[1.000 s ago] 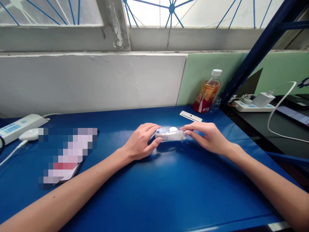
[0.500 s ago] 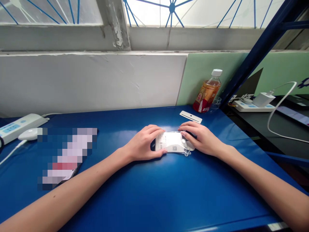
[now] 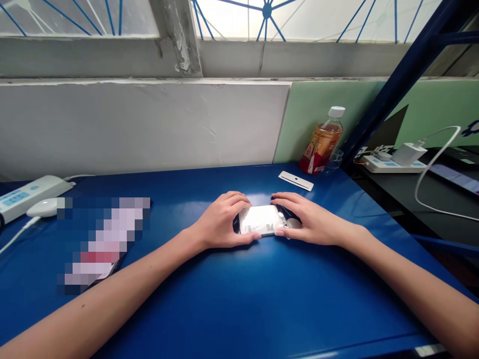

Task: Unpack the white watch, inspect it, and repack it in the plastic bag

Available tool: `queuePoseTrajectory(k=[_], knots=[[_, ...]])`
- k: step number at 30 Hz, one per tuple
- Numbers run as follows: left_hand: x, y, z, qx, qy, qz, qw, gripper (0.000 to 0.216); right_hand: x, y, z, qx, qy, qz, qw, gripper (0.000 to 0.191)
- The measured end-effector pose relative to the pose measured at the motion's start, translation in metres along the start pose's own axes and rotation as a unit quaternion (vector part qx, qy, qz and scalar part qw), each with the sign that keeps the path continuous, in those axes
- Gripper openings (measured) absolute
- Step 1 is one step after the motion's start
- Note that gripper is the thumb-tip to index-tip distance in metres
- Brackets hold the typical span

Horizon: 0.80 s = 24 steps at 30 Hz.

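Note:
A small flat packet (image 3: 261, 218), with a white face under shiny clear plastic, is between my hands, over the desk. Glare washes out most of its print. My left hand (image 3: 224, 222) grips the left end, fingers along the far edge and thumb on the near edge. At the other end, my right hand (image 3: 314, 217) holds it in the same way, its thumb at the near right corner. Part of a pale round piece (image 3: 294, 223) shows inside the curve of my right hand. Beyond that hand lies a white slotted strip (image 3: 296, 181).
On the blue desk (image 3: 239, 294), a pixelated phone-like object (image 3: 123, 224) lies left, near a white charger piece (image 3: 47, 207) and a power strip (image 3: 33, 194). A drink bottle (image 3: 321, 142) stands at the back right. A blue metal post (image 3: 389, 85) slants up beside it.
My right hand has shifted slightly left, and its thumb has come down to the packet's near edge. The packet's face now catches more glare. My left hand has barely moved.

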<state>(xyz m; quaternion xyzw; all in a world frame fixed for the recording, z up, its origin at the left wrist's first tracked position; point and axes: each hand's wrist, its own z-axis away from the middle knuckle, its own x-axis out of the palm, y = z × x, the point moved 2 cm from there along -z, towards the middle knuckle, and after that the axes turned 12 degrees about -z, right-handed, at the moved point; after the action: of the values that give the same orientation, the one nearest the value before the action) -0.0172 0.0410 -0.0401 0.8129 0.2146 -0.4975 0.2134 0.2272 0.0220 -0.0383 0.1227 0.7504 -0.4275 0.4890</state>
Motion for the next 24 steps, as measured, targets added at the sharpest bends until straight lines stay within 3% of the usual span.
queuePoseTrajectory(k=[5, 8, 12, 18, 24], knots=[[-0.001, 0.001, 0.001, -0.008, -0.041, -0.028, 0.999, 0.059, -0.001, -0.002, 0.0, 0.001, 0.001, 0.001, 1.0, 0.067], [-0.001, 0.003, 0.001, 0.001, -0.087, -0.041, 0.995, 0.068, -0.001, -0.006, -0.001, -0.002, 0.007, -0.003, 1.0, 0.062], [0.003, 0.016, 0.001, -0.002, -0.158, -0.062, 0.985, 0.062, 0.004, -0.01, -0.002, -0.021, 0.019, 0.007, 1.0, 0.05], [0.01, 0.033, -0.001, -0.03, -0.195, -0.084, 0.977, 0.062, 0.013, -0.012, -0.003, -0.022, 0.053, 0.035, 0.998, 0.046], [0.011, 0.031, 0.0, -0.024, -0.182, -0.078, 0.98, 0.063, 0.017, -0.013, -0.004, -0.006, 0.078, 0.05, 0.996, 0.048]])
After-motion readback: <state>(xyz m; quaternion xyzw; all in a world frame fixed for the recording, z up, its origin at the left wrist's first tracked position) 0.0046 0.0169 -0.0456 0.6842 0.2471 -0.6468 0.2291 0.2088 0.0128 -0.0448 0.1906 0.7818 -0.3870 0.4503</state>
